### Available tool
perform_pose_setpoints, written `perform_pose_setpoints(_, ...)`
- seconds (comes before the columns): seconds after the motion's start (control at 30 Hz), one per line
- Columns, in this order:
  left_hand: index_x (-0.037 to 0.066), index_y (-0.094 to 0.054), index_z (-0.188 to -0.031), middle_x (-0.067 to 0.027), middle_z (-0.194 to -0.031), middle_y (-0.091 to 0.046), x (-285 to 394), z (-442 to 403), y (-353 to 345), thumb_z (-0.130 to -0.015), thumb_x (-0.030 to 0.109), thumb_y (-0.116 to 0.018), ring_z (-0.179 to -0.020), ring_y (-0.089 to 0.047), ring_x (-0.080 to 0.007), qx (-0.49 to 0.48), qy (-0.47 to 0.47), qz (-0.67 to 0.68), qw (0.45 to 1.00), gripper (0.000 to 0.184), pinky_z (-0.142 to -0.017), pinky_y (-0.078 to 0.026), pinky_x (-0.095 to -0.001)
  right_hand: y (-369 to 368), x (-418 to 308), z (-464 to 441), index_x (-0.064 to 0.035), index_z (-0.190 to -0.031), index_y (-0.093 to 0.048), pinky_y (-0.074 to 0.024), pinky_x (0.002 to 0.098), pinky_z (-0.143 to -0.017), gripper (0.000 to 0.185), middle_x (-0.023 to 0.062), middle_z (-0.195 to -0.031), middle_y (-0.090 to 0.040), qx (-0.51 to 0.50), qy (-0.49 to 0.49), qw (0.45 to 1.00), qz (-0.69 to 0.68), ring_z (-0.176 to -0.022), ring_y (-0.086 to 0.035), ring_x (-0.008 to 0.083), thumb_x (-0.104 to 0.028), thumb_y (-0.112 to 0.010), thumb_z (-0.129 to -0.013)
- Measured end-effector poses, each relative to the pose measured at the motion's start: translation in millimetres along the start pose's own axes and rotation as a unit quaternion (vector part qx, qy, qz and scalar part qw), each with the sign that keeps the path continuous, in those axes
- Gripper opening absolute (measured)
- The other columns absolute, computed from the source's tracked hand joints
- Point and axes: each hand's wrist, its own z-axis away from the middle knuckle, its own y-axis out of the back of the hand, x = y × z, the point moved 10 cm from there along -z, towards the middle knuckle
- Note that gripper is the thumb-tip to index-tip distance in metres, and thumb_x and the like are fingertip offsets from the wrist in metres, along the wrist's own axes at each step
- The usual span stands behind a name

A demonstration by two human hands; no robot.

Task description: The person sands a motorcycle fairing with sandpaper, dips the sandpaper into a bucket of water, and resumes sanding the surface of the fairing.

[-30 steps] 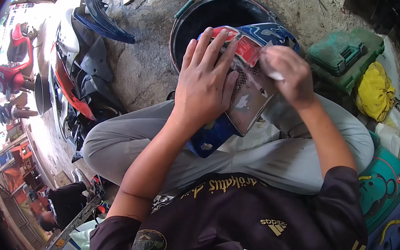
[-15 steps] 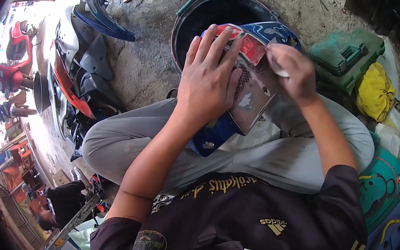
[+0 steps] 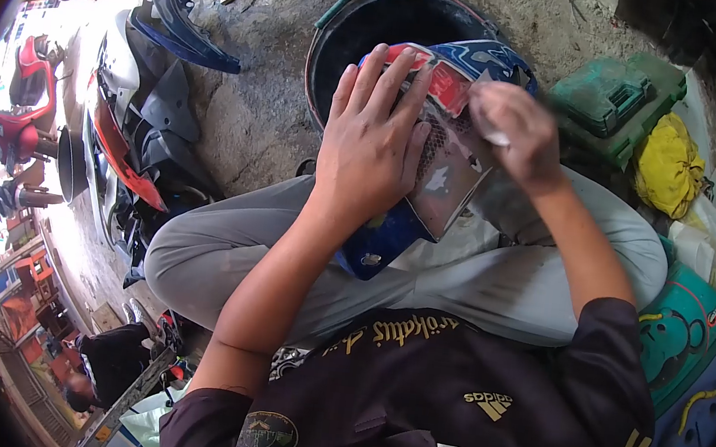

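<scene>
A motorcycle body panel (image 3: 450, 179) lies across my lap, its far end over the rim of a black bucket (image 3: 329, 42). It is blue at both ends, with a red sticker and a scuffed grey, mesh-patterned middle. Flat on its left part rests my left hand (image 3: 371, 142), fingers stretched and slightly apart, thumb along the grey area. My right hand (image 3: 520, 136) is closed at the right edge of the panel, beside the red sticker. Between its fingers shows a small pale-and-grey folded piece that looks like sandpaper (image 3: 498, 139); motion blurs the fingers.
Blue plastic panels (image 3: 180, 43) and red, white and black fairing parts (image 3: 135, 148) lie on the concrete at left. A green case (image 3: 611, 102), a yellow bundle (image 3: 672, 165) and a teal case (image 3: 687, 328) stand at right. Another person (image 3: 112, 363) is at lower left.
My right hand has shifted slightly left and down along the panel's edge. My left hand and the panel stay nearly where they were.
</scene>
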Motion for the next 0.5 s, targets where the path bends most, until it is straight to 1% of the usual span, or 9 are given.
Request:
perform_pose_setpoints(0.1,0.004,-0.063,-0.153,-0.0194,-0.166,-0.050,-1.8,0.5,-0.7,-0.102,0.023,-0.064,-0.160,-0.039,-0.0465,-0.006,0.005,-0.009,1.000,0.055,-0.131,-0.029,-0.0621,-3.2,-62.7,1.1,-0.0045,-0.107,-0.072,-0.0662,0.0470,-0.093,0.023,0.0136,-0.116,-0.078,-0.050,0.077,0.995,-0.039,-0.109,-0.078,0.0359,-0.003,-0.079,-0.085)
perform_pose_setpoints(0.13,0.004,-0.063,-0.153,-0.0195,-0.166,-0.050,-1.8,0.3,-0.4,-0.102,0.023,-0.064,-0.160,-0.039,-0.0465,-0.005,0.003,-0.006,1.000,0.055,-0.131,-0.029,-0.0621,-2.4,-49.2,3.1,-0.0029,-0.109,-0.072,-0.0658,0.0488,-0.094,0.026,0.0143,-0.115,-0.078,-0.025,0.075,0.995,-0.066,-0.111,-0.078,0.0373,-0.003,-0.079,-0.084)
perform_pose_setpoints(0.23,0.004,-0.063,-0.153,-0.0196,-0.166,-0.050,-1.4,1.9,-1.0,-0.101,0.023,-0.065,-0.160,-0.038,-0.0464,-0.005,0.000,-0.002,1.000,0.055,-0.131,-0.029,-0.0622,-1.6,-2.9,-1.0,-0.0053,-0.107,-0.073,-0.0656,0.0496,-0.094,0.025,0.0127,-0.115,-0.078,-0.012,-0.002,1.000,-0.024,-0.112,-0.078,0.0359,-0.004,-0.079,-0.084)
perform_pose_setpoints(0.27,0.004,-0.063,-0.153,-0.0196,-0.166,-0.050,-1.7,2.1,-1.7,-0.101,0.023,-0.065,-0.160,-0.038,-0.0463,-0.004,0.001,-0.002,1.000,0.055,-0.131,-0.029,-0.0622,-3.5,-19.1,6.5,-0.0061,-0.107,-0.074,-0.0655,0.0489,-0.094,0.024,0.0126,-0.114,-0.078,-0.018,0.028,0.999,-0.009,-0.113,-0.078,0.0356,-0.005,-0.079,-0.084)
perform_pose_setpoints(0.3,0.004,-0.063,-0.153,-0.0197,-0.166,-0.050,-2.4,0.8,-2.0,-0.101,0.023,-0.065,-0.160,-0.038,-0.0463,-0.002,0.003,-0.004,1.000,0.055,-0.131,-0.028,-0.0622,-2.6,-43.1,3.1,-0.0014,-0.106,-0.074,-0.0662,0.0493,-0.094,0.022,0.0173,-0.114,-0.078,-0.036,0.053,0.997,-0.051,-0.109,-0.078,0.0400,-0.002,-0.081,-0.086)
perform_pose_setpoints(0.37,0.004,-0.063,-0.152,-0.0197,-0.166,-0.051,-1.6,0.0,-1.2,-0.100,0.023,-0.065,-0.160,-0.039,-0.0462,-0.001,0.004,0.000,1.000,0.056,-0.131,-0.029,-0.0620,-4.9,-51.6,4.7,-0.0014,-0.104,-0.073,-0.0657,0.0496,-0.093,0.020,0.0165,-0.112,-0.078,-0.025,0.071,0.996,-0.056,-0.108,-0.078,0.0401,-0.003,-0.081,-0.085)
perform_pose_setpoints(0.43,0.005,-0.061,-0.155,-0.0193,-0.166,-0.051,-1.7,-0.5,-1.0,-0.101,0.022,-0.064,-0.160,-0.039,-0.0461,-0.003,0.002,-0.003,1.000,0.057,-0.131,-0.028,-0.0617,-2.2,-15.2,-3.1,-0.0027,-0.101,-0.072,-0.0651,0.0483,-0.093,0.016,0.0156,-0.112,-0.079,-0.036,0.019,0.998,-0.039,-0.110,-0.079,0.0378,-0.002,-0.079,-0.086)
perform_pose_setpoints(0.47,0.007,-0.060,-0.157,-0.0188,-0.167,-0.050,-1.1,0.9,-1.3,-0.101,0.021,-0.063,-0.160,-0.039,-0.0461,-0.006,0.005,-0.007,1.000,0.058,-0.131,-0.028,-0.0615,0.3,-5.9,-4.5,-0.0033,-0.100,-0.071,-0.0649,0.0476,-0.091,0.015,0.0149,-0.111,-0.079,-0.018,-0.006,0.999,-0.037,-0.110,-0.079,0.0377,-0.001,-0.078,-0.087)
perform_pose_setpoints(0.5,0.009,-0.058,-0.160,-0.0184,-0.168,-0.050,-0.6,0.2,-1.5,-0.102,0.020,-0.062,-0.161,-0.039,-0.0461,-0.006,0.008,-0.010,1.000,0.059,-0.132,-0.028,-0.0613,-0.2,-24.3,-4.0,-0.0040,-0.100,-0.071,-0.0651,0.0468,-0.092,0.013,0.0139,-0.112,-0.079,-0.028,0.023,0.999,-0.039,-0.110,-0.079,0.0366,-0.003,-0.077,-0.088)
